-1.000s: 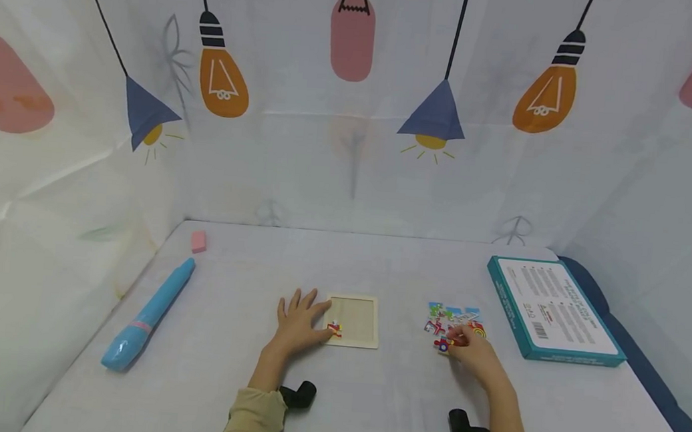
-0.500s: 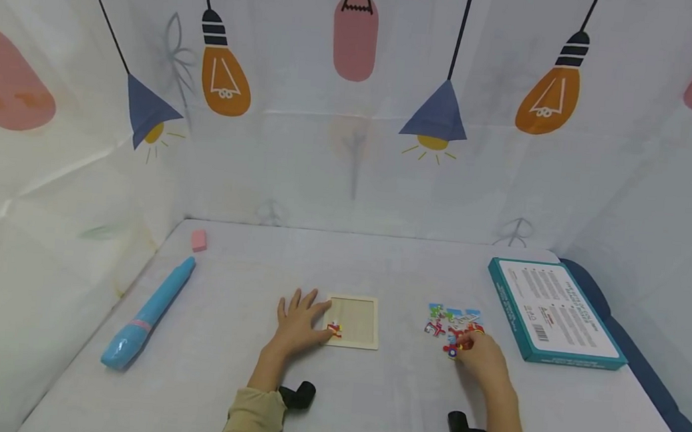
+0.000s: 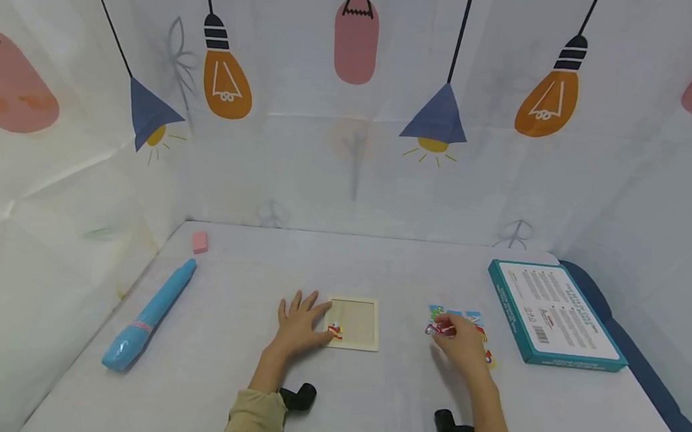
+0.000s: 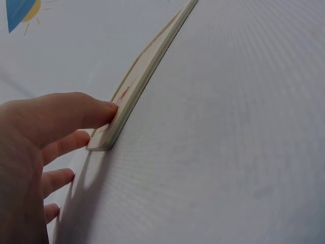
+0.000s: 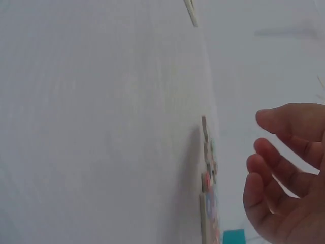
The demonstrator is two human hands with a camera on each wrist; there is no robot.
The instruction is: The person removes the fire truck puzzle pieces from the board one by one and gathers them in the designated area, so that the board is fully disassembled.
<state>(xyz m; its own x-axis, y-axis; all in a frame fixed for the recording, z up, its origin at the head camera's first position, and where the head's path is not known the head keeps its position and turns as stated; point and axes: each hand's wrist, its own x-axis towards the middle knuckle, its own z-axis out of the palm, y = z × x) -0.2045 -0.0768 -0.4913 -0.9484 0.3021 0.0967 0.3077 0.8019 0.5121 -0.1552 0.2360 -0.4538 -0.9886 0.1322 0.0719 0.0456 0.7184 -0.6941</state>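
A shallow wooden puzzle tray (image 3: 359,317) lies mid-table, with a small red-and-yellow puzzle piece (image 3: 335,331) in its lower left corner. My left hand (image 3: 297,323) rests at the tray's left side, fingers spread. Its thumb (image 4: 99,112) presses over the rim by that piece, and the index fingertip touches near the upper corner. To the right, my right hand (image 3: 462,343) hovers over a cluster of colourful puzzle pieces (image 3: 437,311), partly hiding them. In the right wrist view its fingers are loosely curled with a gap to the thumb, holding nothing, beside the pieces (image 5: 209,198).
A teal-edged box (image 3: 556,311) lies at the right of the table. On the left are a blue pen-shaped device (image 3: 149,316) and a pink eraser-like block (image 3: 199,242). A white curtain (image 3: 349,176) printed with lamps stands behind the table.
My right hand slid a puzzle piece with a wheel to the right, let go of it, then moved left over the other pieces. The left hand and tray stayed put.
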